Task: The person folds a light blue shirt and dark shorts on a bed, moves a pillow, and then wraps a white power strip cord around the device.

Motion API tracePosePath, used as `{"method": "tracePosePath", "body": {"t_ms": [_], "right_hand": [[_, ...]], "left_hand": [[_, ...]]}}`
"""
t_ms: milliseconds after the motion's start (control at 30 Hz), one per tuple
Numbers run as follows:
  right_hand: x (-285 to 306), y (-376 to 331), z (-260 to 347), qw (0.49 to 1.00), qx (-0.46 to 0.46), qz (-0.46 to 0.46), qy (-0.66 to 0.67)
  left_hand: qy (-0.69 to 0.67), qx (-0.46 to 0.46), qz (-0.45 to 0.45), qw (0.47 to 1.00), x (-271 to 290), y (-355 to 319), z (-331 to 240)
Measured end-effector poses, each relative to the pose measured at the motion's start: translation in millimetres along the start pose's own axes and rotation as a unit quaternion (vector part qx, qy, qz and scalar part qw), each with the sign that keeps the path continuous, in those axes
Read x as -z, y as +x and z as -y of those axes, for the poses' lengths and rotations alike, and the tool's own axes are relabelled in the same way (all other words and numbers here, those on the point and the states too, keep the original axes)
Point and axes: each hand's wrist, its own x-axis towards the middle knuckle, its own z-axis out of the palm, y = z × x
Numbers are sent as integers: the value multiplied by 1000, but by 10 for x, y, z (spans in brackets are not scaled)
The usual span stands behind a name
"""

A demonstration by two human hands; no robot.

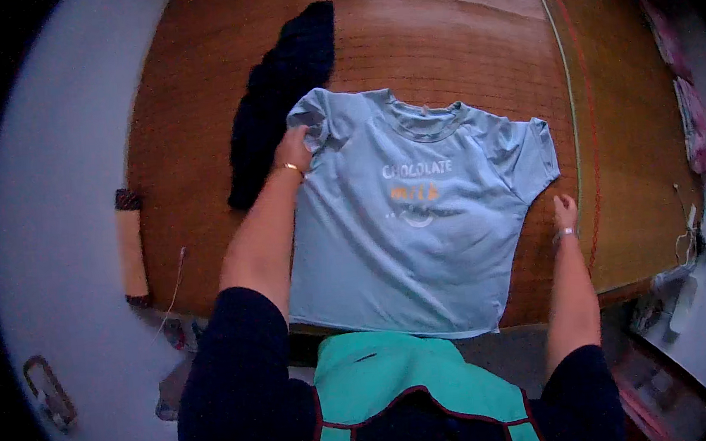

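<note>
A light blue-grey T-shirt (404,241) lies spread out in front of me, with its neck opening at the far side and its hem toward my body. White and orange lettering and a smile print mark its chest. At the left sleeve, my left hand (293,149) is closed on the sleeve's fabric, its fingertips partly inside or behind the cloth. My right hand (565,212) is just below the right sleeve, apart from the shirt. Its fingers are loosely bent, slightly apart, and nothing shows in them.
A dark fuzzy garment (277,102) lies beyond the left sleeve. Everything rests on a brown woven mat (455,46) with a green edging line at right. Folded pinkish cloth (691,123) lies at the far right edge. A white cable (688,235) is at the right, and a thin cord (177,288) at left.
</note>
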Motion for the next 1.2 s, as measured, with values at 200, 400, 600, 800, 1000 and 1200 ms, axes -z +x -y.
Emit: {"method": "tracePosePath", "body": {"t_ms": [200,400,600,800,1000,1200], "right_hand": [[-568,705,553,977,20,-69,-201],[-620,680,870,950,-31,-34,-309],[-388,747,596,983,-86,3,-164],[-395,-44,1604,991,93,-97,12],[-835,-525,1952,963,215,159,-34],[-1220,288,1526,996,69,15,-58]], "left_hand": [[94,20,178,979,-94,425,-132],[-297,269,11,916,-224,451,533],[-568,535,-108,616,-111,80,788],[-548,306,-168,760,28,108,85],[-236,-49,113,964,-240,-48,-663],[-112,126,-46,985,-580,528,-234]]}}
